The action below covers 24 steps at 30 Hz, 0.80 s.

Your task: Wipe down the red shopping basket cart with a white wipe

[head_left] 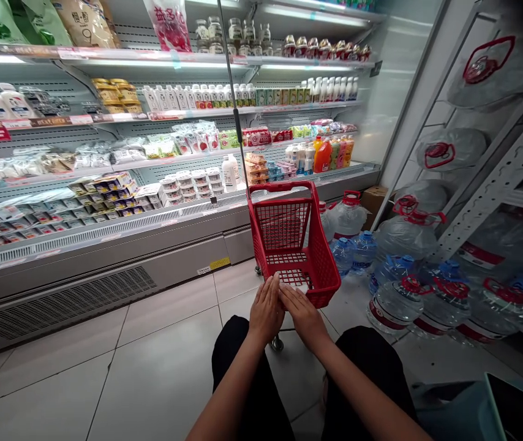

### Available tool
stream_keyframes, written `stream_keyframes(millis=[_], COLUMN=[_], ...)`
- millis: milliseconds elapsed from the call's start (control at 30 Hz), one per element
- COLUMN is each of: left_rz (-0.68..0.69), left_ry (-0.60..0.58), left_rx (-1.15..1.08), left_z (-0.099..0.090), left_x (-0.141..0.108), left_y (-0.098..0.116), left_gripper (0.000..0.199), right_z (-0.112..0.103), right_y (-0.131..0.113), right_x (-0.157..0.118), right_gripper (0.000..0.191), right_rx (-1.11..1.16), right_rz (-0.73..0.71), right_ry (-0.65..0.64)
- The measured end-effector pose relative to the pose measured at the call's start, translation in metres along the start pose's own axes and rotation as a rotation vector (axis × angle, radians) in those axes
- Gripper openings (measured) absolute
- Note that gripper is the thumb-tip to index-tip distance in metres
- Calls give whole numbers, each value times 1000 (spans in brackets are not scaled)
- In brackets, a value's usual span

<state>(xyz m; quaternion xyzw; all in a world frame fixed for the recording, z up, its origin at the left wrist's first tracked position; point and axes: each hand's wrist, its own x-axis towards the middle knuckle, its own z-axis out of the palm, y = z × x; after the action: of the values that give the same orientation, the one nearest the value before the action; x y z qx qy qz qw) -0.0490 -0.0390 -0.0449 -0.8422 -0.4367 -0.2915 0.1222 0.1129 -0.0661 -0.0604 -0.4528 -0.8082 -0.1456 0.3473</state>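
Observation:
A small red shopping basket cart (pixel 328 263) on wheels stands in front of me, between my knees and the refrigerated shelves. My left hand (pixel 267 308) and my right hand (pixel 304 312) are close together at its near edge, backs up, with fingers extended and pressed side by side. The fingertips meet or nearly meet over the near rim. Whatever lies under the palms is hidden. A small white item (pixel 302 288) shows in the bottom of the basket, just past my right fingertips.
A long refrigerated display (pixel 188 217) with dairy cups, bottles and bags runs along the left and front. Large water bottles (pixel 397 304) crowd the floor at right beside a metal rack (pixel 482 187). A dark-screened device (pixel 516 407) is at the bottom right.

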Motion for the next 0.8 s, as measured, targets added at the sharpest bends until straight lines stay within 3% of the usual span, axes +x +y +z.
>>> stream_keyframes(millis=[100, 233, 367, 633, 800], left_rz=[69, 213, 231, 111, 126], left_ry=[-34, -82, -71, -37, -64], left_rx=[28, 66, 46, 2, -36], left_z=[-5, -8, -5, 3, 6], left_x=[3, 12, 19, 26, 26], left_y=[-16, -42, -51, -33, -8], left_gripper=[71, 44, 29, 31, 39], right_z=[-14, -47, -65, -49, -46], right_y=[22, 78, 119, 140, 162], right_x=[-13, -48, -68, -55, -52], right_gripper=[80, 83, 90, 89, 71], right_rx=[2, -82, -116, -48, 31], right_rz=[-24, 53, 91, 184, 299], right_ry=[-50, -52, -53, -75, -54])
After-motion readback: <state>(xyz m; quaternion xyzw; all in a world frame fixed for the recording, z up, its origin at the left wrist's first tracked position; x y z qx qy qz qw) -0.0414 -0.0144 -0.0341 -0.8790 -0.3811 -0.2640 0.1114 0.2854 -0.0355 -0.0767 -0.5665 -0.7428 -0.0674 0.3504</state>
